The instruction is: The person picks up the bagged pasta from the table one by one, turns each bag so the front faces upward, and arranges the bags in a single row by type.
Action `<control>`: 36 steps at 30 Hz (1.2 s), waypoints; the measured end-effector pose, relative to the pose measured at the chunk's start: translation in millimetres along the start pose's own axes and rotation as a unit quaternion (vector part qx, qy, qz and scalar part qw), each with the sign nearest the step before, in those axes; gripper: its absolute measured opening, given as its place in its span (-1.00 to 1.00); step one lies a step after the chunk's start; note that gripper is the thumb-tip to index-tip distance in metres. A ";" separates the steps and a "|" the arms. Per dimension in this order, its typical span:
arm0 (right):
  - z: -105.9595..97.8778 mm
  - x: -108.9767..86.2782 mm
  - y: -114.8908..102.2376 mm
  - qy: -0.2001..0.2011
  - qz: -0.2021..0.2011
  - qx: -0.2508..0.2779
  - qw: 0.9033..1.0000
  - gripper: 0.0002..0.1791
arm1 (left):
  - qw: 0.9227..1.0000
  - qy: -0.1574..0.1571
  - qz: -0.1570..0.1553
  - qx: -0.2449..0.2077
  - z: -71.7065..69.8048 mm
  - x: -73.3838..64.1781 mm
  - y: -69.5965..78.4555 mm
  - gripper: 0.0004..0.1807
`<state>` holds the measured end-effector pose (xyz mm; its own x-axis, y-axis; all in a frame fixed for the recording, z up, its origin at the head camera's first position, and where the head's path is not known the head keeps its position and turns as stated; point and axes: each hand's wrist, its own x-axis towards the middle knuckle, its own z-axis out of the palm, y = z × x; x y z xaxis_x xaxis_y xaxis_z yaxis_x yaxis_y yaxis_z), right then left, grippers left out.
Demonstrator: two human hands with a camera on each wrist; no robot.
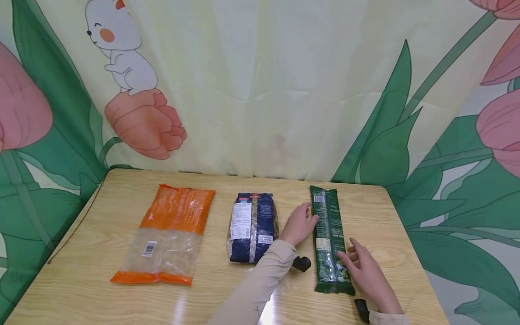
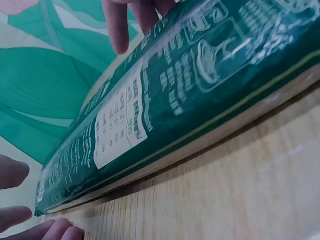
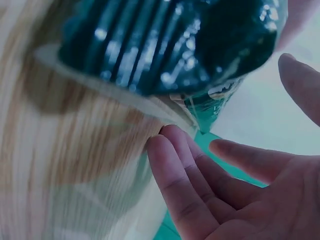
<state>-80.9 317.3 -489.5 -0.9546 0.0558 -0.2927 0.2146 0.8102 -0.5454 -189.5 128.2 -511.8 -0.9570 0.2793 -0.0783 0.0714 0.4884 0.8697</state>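
A long dark green packet (image 1: pixel 328 243) with printed text and a barcode lies on the right part of the table. My left hand (image 1: pixel 299 225) is beside its upper left edge, fingers extended and loosely spread. By its lower right side is my right hand (image 1: pixel 367 271), with the thumb near the packet's edge. In the left wrist view the green packet (image 2: pixel 165 95) shows a white label panel. The right wrist view shows the packet's crimped end (image 3: pixel 165 45), and my right hand (image 3: pixel 215 185) with relaxed fingers close to the tabletop. Neither hand grips anything.
Left of the left hand lies a navy blue packet (image 1: pixel 253 228) with a white label. Farther left is an orange and clear bag (image 1: pixel 166 234) with a barcode. Everything rests on a wooden table (image 1: pixel 93 280), backed by a floral curtain (image 1: pixel 284 90).
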 end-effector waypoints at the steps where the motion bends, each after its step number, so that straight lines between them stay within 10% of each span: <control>1: 1.3 0.4 -0.7 0.003 0.001 0.001 1.000 0.08 | 1.000 0.006 -0.003 -0.009 0.0 1.6 -0.3 -0.44; 14: 15.6 0.0 -6.0 0.037 -0.005 -0.004 0.999 -0.06 | 0.995 0.052 -0.028 -0.083 7.5 12.0 1.7 -0.54; 36: 18.6 1.4 -12.2 0.079 -0.031 -0.008 0.996 -0.22 | 0.994 0.091 -0.038 -0.040 15.4 20.8 2.0 -0.50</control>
<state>-81.1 296.7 -497.8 -0.9869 0.0947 -0.1306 0.1513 0.8245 -0.5453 -204.9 147.7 -519.2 -0.9944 0.0860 -0.0614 -0.0181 0.4334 0.9010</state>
